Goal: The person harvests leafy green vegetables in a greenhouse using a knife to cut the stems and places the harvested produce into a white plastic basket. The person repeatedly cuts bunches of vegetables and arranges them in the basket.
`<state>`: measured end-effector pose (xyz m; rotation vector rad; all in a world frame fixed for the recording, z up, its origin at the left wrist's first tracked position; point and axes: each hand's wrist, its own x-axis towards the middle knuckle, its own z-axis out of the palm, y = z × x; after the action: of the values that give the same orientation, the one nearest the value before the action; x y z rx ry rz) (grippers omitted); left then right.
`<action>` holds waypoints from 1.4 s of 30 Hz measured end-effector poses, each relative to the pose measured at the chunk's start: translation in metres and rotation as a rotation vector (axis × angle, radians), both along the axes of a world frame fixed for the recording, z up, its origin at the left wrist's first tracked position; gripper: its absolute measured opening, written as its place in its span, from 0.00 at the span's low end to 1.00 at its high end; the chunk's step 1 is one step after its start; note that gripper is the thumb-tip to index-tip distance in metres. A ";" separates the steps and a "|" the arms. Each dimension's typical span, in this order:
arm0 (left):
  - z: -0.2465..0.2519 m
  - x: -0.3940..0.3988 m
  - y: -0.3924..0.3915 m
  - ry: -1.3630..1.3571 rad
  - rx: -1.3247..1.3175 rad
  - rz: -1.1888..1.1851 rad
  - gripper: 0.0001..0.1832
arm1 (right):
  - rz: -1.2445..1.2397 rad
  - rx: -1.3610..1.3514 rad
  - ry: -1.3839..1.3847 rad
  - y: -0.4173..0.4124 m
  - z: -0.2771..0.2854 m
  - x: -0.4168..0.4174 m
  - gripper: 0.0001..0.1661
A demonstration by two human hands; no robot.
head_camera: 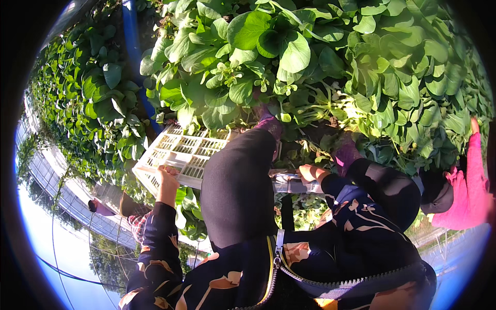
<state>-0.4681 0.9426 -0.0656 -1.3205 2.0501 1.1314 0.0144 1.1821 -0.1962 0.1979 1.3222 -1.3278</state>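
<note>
My left hand (169,179) is closed on the near rim of a white slatted plastic crate (190,149) left of my bent knee. The crate lies tilted against the leafy greens. My knee in dark trousers (238,186) hides what lies right of the crate. Between my legs, my right hand (311,173) is at the edge of a greyish plastic piece (292,183). Its fingers are partly hidden, so I cannot tell whether they grip it, nor whether this piece belongs to the same crate. Pale stems of the leafy greens (325,102) show just ahead of my feet.
Dense broad-leaved greens (267,42) stand ahead and to the right. A blue hose or pipe (133,50) runs along the bed at left. A person in a pink top (465,190) crouches at right. Another person in a checked sleeve (137,223) is at left.
</note>
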 end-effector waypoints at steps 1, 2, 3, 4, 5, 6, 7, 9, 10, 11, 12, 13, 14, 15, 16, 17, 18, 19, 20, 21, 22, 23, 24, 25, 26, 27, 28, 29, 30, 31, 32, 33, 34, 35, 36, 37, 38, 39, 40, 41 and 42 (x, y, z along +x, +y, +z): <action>-0.001 0.001 -0.006 -0.017 -0.027 -0.035 0.16 | 0.040 -0.061 0.009 0.021 0.009 -0.020 0.23; 0.006 0.000 -0.005 -0.038 0.042 -0.089 0.16 | 0.076 -0.121 0.017 0.041 0.018 -0.040 0.24; 0.013 0.001 -0.009 -0.036 0.032 -0.040 0.16 | -0.064 -0.170 0.019 0.054 0.021 -0.037 0.23; 0.004 -0.006 -0.055 -0.042 0.076 -0.069 0.16 | -0.185 -0.265 0.017 0.061 0.013 -0.026 0.23; 0.004 -0.001 -0.058 -0.028 0.072 -0.054 0.16 | -0.299 -0.357 0.008 0.069 0.000 -0.014 0.22; -0.002 -0.005 -0.052 -0.016 0.068 -0.071 0.15 | -0.202 -0.274 0.121 0.083 -0.008 -0.020 0.22; -0.002 -0.005 -0.043 0.004 0.054 -0.091 0.14 | -0.092 -0.189 0.241 0.099 -0.018 -0.029 0.21; -0.002 -0.007 -0.037 0.055 0.032 -0.140 0.13 | 0.128 0.007 0.407 0.150 -0.012 -0.049 0.18; -0.003 -0.006 -0.036 0.079 0.022 -0.165 0.12 | 0.089 0.033 0.377 0.189 0.003 -0.051 0.19; -0.003 -0.005 -0.035 0.106 0.014 -0.186 0.11 | 0.136 0.147 0.452 0.223 0.027 -0.048 0.21; -0.003 -0.005 -0.029 0.130 0.003 -0.222 0.10 | 0.006 0.192 0.489 0.242 0.038 -0.025 0.22; 0.000 -0.004 -0.024 0.165 -0.022 -0.258 0.10 | 0.056 0.219 0.469 0.262 0.052 -0.008 0.23; 0.004 0.007 -0.029 0.193 -0.061 -0.264 0.09 | 0.028 0.247 0.497 0.278 0.071 0.007 0.24; 0.006 0.003 -0.014 0.225 -0.119 -0.334 0.08 | -0.048 0.352 0.527 0.286 0.092 0.028 0.24; 0.009 0.008 -0.003 0.263 -0.194 -0.381 0.08 | -0.100 0.458 0.556 0.294 0.115 0.046 0.23; 0.015 0.012 0.009 0.312 -0.292 -0.445 0.07 | -0.292 0.485 0.350 0.297 0.136 0.067 0.23; 0.023 0.020 0.028 0.367 -0.402 -0.504 0.07 | -0.486 0.490 0.143 0.295 0.155 0.086 0.23; 0.033 0.026 0.051 0.438 -0.499 -0.564 0.06 | -0.592 0.635 0.135 0.292 0.175 0.103 0.22; 0.041 0.029 0.087 0.521 -0.560 -0.640 0.06 | -0.728 0.797 0.213 0.277 0.154 0.139 0.21; 0.051 0.031 0.128 0.610 -0.554 -0.723 0.06 | -0.899 0.860 0.189 0.263 0.152 0.164 0.23; 0.062 0.030 0.174 0.684 -0.485 -0.832 0.06 | -1.078 0.918 0.162 0.247 0.148 0.188 0.25; 0.078 0.034 0.223 0.731 -0.367 -0.947 0.06 | -1.215 0.973 0.131 0.227 0.140 0.207 0.25; 0.086 0.017 0.258 0.704 -0.052 -1.120 0.18 | -1.343 1.024 0.107 0.208 0.127 0.222 0.25; 0.088 0.010 0.295 0.800 0.026 -1.220 0.25 | -1.444 1.036 0.101 0.193 0.103 0.233 0.25; 0.087 0.023 0.353 0.865 0.086 -1.404 0.28 | -1.452 1.071 0.036 0.178 0.089 0.240 0.25; 0.094 0.066 0.416 0.716 0.086 -1.641 0.25 | -1.444 1.123 -0.034 0.167 0.082 0.246 0.25; 0.108 0.104 0.454 0.755 0.094 -1.847 0.25 | -1.440 1.139 -0.057 0.162 0.074 0.245 0.25; 0.109 0.153 0.486 0.758 0.217 -1.973 0.23 | -1.429 1.165 -0.030 0.159 0.078 0.241 0.24; 0.094 0.189 0.513 0.789 0.307 -2.170 0.23 | -1.464 1.178 -0.022 0.155 0.079 0.241 0.24; 0.099 0.271 0.533 0.752 0.398 -2.338 0.22 | -1.503 1.191 -0.041 0.148 0.079 0.247 0.24; 0.090 0.316 0.546 0.788 0.409 -2.562 0.22 | -1.547 1.186 -0.015 0.149 0.076 0.246 0.24; 0.081 0.361 0.547 0.754 0.460 -2.708 0.21 | -1.567 1.171 0.030 0.150 0.071 0.245 0.23; 0.073 0.407 0.543 0.720 0.526 -2.817 0.18 | -1.585 1.161 0.049 0.148 0.065 0.247 0.23; 0.058 0.443 0.537 0.584 0.628 -2.873 0.16 | -1.602 1.151 0.075 0.147 0.058 0.248 0.23; 0.044 0.479 0.530 0.549 0.652 -2.956 0.15 | -1.587 1.179 0.077 0.147 0.048 0.248 0.22; 0.018 0.510 0.526 0.648 0.814 -3.036 0.14 | -1.564 1.207 0.076 0.146 0.035 0.246 0.22; 0.002 0.544 0.522 0.501 0.860 -3.080 0.14 | -1.540 1.234 0.078 0.146 0.024 0.245 0.22; -0.013 0.567 0.519 0.419 0.873 -3.150 0.13 | -1.477 1.220 0.050 0.151 0.017 0.239 0.22; -0.022 0.594 0.518 0.429 0.772 -3.278 0.12 | -1.531 1.233 0.090 0.152 0.013 0.241 0.22; -0.044 0.607 0.519 0.535 0.654 -3.340 0.10 | -1.572 1.219 0.173 0.153 0.015 0.233 0.21; -0.062 0.614 0.523 0.684 0.482 -3.462 0.08 | -1.618 1.192 0.262 0.151 0.012 0.223 0.20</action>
<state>0.1456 1.4658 -0.1273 -3.4877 -1.1008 0.4231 0.2372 1.3335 -0.1842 2.3518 2.1065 -1.5172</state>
